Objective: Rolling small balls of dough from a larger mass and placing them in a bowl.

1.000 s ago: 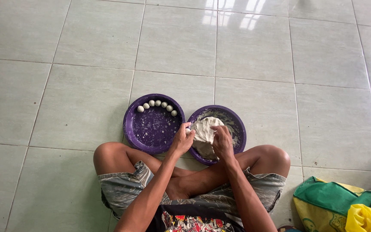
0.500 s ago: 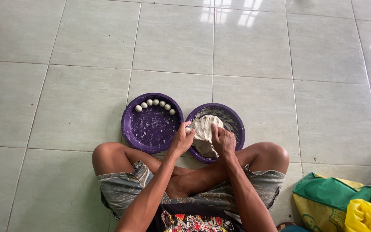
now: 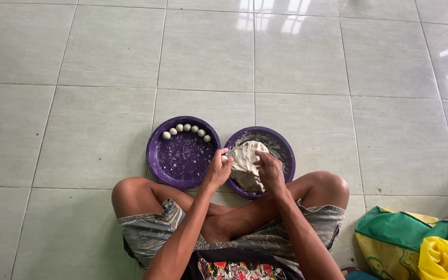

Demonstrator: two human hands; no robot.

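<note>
Pale dough mound (image 3: 246,165) sits in right-hand purple bowl (image 3: 284,150) on tiled floor (image 3: 105,52), directly before seated, cross-legged person. Right hand (image 3: 269,171) lies on mound, fingers curled into dough. Left hand (image 3: 217,169), at mound's left edge, pinches small dough piece (image 3: 224,159) between fingertips. Second purple tray (image 3: 182,155) touches bowl on its left side; six small white dough balls (image 3: 186,130) line tray's far rim in arc. Green-and-yellow bags (image 3: 416,243) lie near floor's lower right corner of view, well apart from bowls.
</note>
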